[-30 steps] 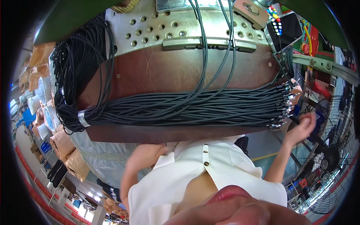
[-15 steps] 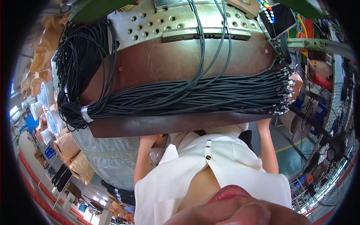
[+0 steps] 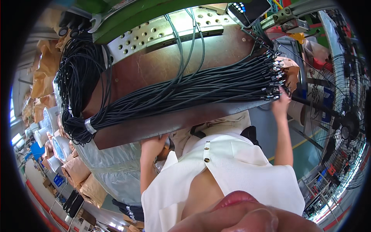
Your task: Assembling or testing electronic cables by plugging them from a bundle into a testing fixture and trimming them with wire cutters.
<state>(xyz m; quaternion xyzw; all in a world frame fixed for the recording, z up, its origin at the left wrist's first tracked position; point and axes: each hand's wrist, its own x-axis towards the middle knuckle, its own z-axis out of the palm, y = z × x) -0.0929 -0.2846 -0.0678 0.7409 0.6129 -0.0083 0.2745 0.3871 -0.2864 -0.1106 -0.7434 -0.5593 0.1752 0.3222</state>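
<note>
My right hand (image 3: 281,103) has risen beside the black cables (image 3: 193,91), its grip I can't tell; they look bendy, best gathered mid-length.

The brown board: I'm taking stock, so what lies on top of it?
Across the brown board lies a long bundle of black cables, bound near its left end by a silvery band. The surface beneath is covered and cannot be seen.

Left grip (image 3: 152,146), right grip (image 3: 282,102) well apart
</note>
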